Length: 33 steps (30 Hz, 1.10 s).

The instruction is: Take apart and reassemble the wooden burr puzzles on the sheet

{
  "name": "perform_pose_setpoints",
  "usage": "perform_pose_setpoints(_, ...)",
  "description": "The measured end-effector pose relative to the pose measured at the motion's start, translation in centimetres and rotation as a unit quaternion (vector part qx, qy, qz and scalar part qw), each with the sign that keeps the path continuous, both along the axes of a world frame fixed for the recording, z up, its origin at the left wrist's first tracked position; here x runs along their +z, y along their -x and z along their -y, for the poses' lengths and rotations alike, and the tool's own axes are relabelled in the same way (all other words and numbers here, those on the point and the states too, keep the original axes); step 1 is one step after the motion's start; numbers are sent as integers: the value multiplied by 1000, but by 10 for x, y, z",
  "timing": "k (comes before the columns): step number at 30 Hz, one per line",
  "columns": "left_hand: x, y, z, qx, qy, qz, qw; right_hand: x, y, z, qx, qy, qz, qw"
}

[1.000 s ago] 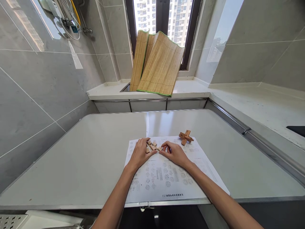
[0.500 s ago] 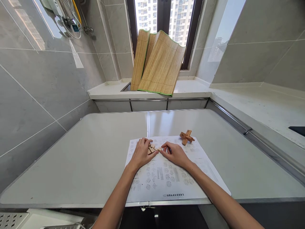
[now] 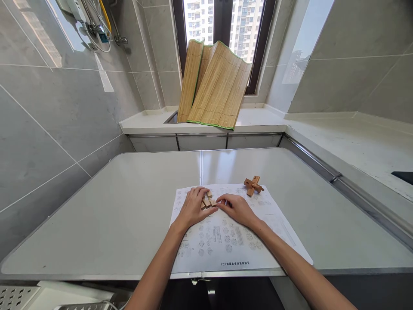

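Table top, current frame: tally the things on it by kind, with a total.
Assembled wooden cross puzzle: 1
Cluster of loose wooden pieces between the left hand and right hand, single pieces too small to count: 1
Printed diagram sheet: 1
Total: 3

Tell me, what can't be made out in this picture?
- Wooden pieces: partly hidden between the left hand and right hand; their number is unclear.
- Printed sheet: drawings and text too small to read.
- Bamboo mat: hides what lies behind it.
- Assembled wooden cross: too small to see its joints.
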<state>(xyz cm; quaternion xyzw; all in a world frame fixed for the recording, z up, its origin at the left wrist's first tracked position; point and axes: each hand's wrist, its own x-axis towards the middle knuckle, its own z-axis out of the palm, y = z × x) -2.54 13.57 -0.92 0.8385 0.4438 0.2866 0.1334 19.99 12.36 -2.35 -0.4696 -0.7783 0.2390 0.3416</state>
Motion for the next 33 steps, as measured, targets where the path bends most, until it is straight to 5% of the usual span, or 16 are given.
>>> perform_pose_setpoints(10,-1,0,-1,29,-24,-11,999,2,1,2,-5,-2,4,1000)
perform_pose_setpoints(18,-15,11,-17,252,-62,-33,965,5,0,3,-11,6,1,1000)
perform_pose_setpoints(23,-16,18,-20,319,-56,-25,946,4,0,3,-14,6,0,1000)
perform_pose_setpoints(28,-7,9,-11,268,-110,-5,957,6,0,4,-16,3,0,1000)
perform_pose_setpoints(33,4,-8,4,74,-77,-6,994,4,0,2,-16,-1,1,1000)
